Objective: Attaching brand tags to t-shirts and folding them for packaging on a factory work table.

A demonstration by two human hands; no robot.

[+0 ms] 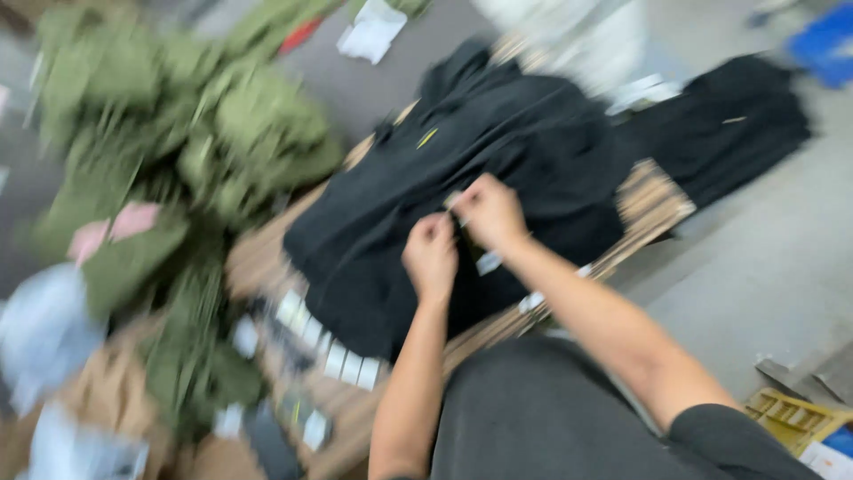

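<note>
Two heaps frame the scene: green garments [178, 151] piled left, black garments [462, 178] spread on the wooden desk [653, 204], long axis running away from the person. Both hands meet over the black cloth's middle. Left hand [431, 256] and right hand [490, 213] sit nearly touching, each pinched narrow on a small pale tag [455, 203]; blur hides the exact grip. White tags [329, 342] line the desk's near edge.

White tags [329, 347] in a row, table's near edge — blurred.
</note>
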